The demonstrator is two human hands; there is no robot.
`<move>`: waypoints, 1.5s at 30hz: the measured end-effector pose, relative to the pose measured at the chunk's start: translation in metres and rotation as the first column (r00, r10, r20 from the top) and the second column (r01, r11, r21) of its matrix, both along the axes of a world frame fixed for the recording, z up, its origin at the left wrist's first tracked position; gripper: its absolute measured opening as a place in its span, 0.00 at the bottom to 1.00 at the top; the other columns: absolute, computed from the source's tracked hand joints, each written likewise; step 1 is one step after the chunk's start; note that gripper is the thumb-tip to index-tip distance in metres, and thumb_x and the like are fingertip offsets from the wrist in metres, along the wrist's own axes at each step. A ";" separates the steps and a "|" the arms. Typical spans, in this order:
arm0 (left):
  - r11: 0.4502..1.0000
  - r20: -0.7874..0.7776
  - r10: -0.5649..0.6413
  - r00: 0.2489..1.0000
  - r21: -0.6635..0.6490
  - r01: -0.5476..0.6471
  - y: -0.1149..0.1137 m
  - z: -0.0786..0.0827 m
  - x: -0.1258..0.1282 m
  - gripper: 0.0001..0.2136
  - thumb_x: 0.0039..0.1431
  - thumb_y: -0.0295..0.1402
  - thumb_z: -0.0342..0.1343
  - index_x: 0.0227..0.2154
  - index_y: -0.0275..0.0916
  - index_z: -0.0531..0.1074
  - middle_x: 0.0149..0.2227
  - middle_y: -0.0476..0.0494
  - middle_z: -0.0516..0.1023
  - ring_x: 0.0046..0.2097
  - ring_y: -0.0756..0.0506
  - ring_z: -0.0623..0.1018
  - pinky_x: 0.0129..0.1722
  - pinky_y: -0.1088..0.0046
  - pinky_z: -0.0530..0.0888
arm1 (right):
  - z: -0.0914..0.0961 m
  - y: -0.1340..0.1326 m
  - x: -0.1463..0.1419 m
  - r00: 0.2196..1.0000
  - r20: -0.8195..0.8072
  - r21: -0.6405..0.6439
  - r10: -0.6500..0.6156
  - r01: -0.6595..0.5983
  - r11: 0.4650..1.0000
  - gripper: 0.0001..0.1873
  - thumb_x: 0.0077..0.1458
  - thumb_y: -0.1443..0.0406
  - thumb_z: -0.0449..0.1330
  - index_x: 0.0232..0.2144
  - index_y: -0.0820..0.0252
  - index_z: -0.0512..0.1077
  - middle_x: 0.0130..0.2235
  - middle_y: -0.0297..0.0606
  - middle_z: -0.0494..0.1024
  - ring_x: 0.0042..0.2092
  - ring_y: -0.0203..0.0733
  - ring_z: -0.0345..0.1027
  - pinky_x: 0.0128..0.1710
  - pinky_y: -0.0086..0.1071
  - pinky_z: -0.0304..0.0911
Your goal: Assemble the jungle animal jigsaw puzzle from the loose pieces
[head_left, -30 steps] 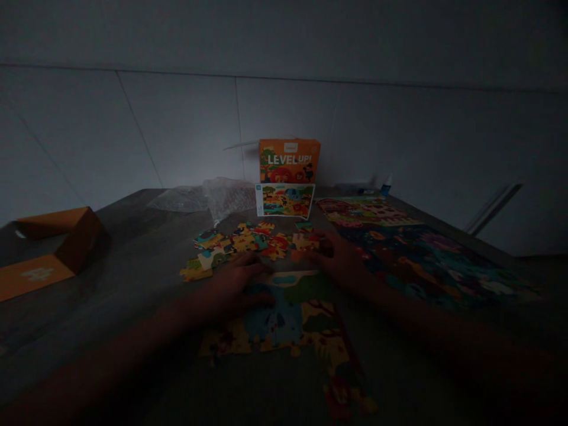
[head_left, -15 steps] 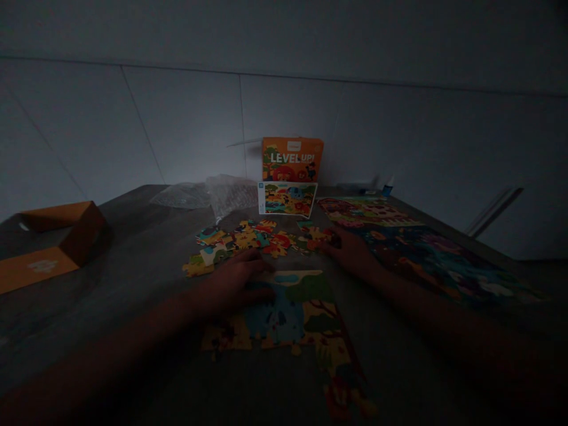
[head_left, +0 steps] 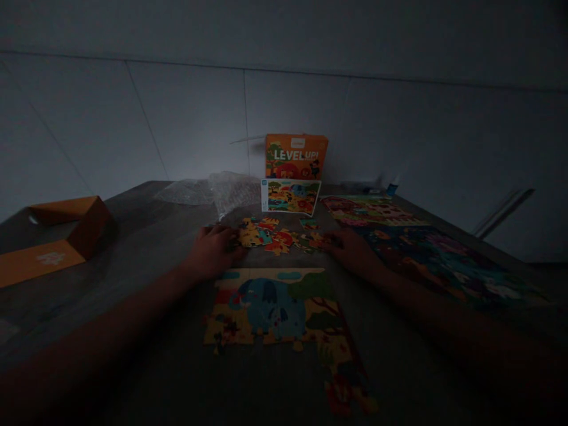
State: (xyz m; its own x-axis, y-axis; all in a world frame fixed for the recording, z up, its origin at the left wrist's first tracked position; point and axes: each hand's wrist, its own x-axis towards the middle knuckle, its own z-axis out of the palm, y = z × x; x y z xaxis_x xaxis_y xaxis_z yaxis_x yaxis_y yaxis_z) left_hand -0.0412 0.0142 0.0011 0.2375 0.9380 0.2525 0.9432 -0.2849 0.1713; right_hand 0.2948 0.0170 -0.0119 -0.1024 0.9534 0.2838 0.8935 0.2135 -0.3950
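Pretty dim over here, so take this with some salt. The left hand [head_left: 215, 251] is down over the left end of the heap of loose puzzle pieces [head_left: 280, 239], fingers curled, and I honestly can't tell whether its grip has a piece or is just resting on them. Same deal with the right hand [head_left: 350, 248]: fingertips at the right end of the heap, grip half lost in shadow, no clue if anything's pinched. The part-built elephant puzzle [head_left: 275, 307] lies flat on the desk [head_left: 146, 278], nearer the person, between the two forearms.

What could go wrong? That narrow strip running down its right side looks like the weak spot imo; a dragging forearm could pop it loose. The heap's crowded and some pieces seem to overlap, so a careless sweep could shove a few into the picture card [head_left: 290, 197]. That card stands in front of the orange box [head_left: 296, 157], seemingly propped, so a bump might tip it. And with light this bad, mixing up similar yellow pieces would be easy.
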 end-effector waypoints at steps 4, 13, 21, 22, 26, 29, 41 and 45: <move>0.997 0.066 -0.079 0.995 0.000 0.079 0.007 -0.008 -0.004 0.21 0.56 0.47 0.54 0.49 0.44 0.74 0.54 0.43 0.75 0.56 0.35 0.72 0.59 0.54 0.64 | 0.002 -0.003 -0.002 1.000 -0.008 -0.006 0.000 0.000 1.000 0.13 0.58 0.61 0.60 0.43 0.60 0.79 0.42 0.45 0.76 0.44 0.47 0.70 0.45 0.37 0.63; 0.997 0.121 -0.071 0.990 0.031 0.068 0.004 -0.003 0.002 0.17 0.54 0.41 0.58 0.46 0.40 0.75 0.51 0.41 0.76 0.53 0.35 0.72 0.55 0.54 0.67 | 0.002 -0.009 -0.009 0.999 -0.036 0.026 -0.020 0.021 0.999 0.13 0.58 0.60 0.59 0.40 0.61 0.79 0.42 0.47 0.76 0.45 0.50 0.70 0.46 0.41 0.64; 0.920 0.204 -0.312 0.928 0.308 0.241 -0.018 0.010 0.014 0.25 0.55 0.36 0.59 0.56 0.41 0.64 0.49 0.42 0.72 0.53 0.38 0.69 0.52 0.61 0.69 | 0.009 -0.028 -0.022 0.934 -0.078 0.277 0.350 -0.317 0.907 0.23 0.59 0.61 0.57 0.55 0.61 0.70 0.52 0.47 0.76 0.52 0.50 0.71 0.52 0.44 0.66; 0.906 0.203 -0.349 0.915 0.325 0.273 -0.021 0.012 0.016 0.25 0.56 0.36 0.59 0.57 0.42 0.63 0.49 0.42 0.72 0.53 0.39 0.69 0.52 0.62 0.70 | 0.010 -0.032 -0.024 0.905 -0.046 0.290 0.423 -0.393 0.873 0.24 0.60 0.61 0.56 0.58 0.60 0.68 0.55 0.47 0.75 0.54 0.50 0.69 0.54 0.45 0.65; 0.867 0.196 -0.439 0.877 0.349 0.356 -0.028 0.015 0.020 0.26 0.57 0.35 0.58 0.58 0.43 0.62 0.50 0.42 0.71 0.52 0.39 0.69 0.50 0.60 0.71 | 0.012 -0.044 -0.032 0.806 0.042 0.267 0.591 -0.579 0.771 0.23 0.61 0.64 0.55 0.59 0.56 0.66 0.56 0.44 0.74 0.57 0.49 0.67 0.57 0.47 0.63; 0.855 0.161 -0.436 0.886 0.381 0.352 -0.025 0.014 0.019 0.23 0.59 0.35 0.57 0.57 0.43 0.64 0.51 0.41 0.72 0.52 0.38 0.69 0.52 0.58 0.69 | 0.012 -0.043 -0.032 0.817 0.042 0.256 0.575 -0.565 0.784 0.21 0.61 0.64 0.55 0.56 0.56 0.70 0.54 0.44 0.76 0.56 0.50 0.69 0.57 0.49 0.63; 0.980 0.023 0.163 0.986 0.116 -0.165 0.000 -0.006 0.001 0.19 0.57 0.42 0.55 0.50 0.42 0.72 0.50 0.37 0.73 0.54 0.33 0.68 0.54 0.51 0.66 | 0.003 -0.026 -0.024 0.931 0.010 0.126 0.366 -0.364 0.923 0.17 0.58 0.62 0.58 0.48 0.62 0.76 0.51 0.49 0.77 0.55 0.53 0.69 0.56 0.51 0.64; 0.994 0.023 0.074 0.997 0.073 -0.076 -0.001 -0.009 0.002 0.20 0.59 0.43 0.52 0.51 0.40 0.72 0.49 0.35 0.74 0.55 0.33 0.69 0.55 0.49 0.65 | 0.003 -0.025 -0.024 0.926 0.025 0.104 0.376 -0.377 0.920 0.16 0.58 0.63 0.58 0.47 0.61 0.77 0.53 0.49 0.76 0.56 0.53 0.67 0.57 0.52 0.62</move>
State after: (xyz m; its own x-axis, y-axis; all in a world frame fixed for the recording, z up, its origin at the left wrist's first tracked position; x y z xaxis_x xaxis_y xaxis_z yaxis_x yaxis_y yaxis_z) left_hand -0.0388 0.0129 -0.0077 0.1615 0.9315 0.3259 0.9588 -0.2263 0.1718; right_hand 0.2710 -0.0081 -0.0084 -0.4495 0.8091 0.3785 0.7408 0.5744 -0.3482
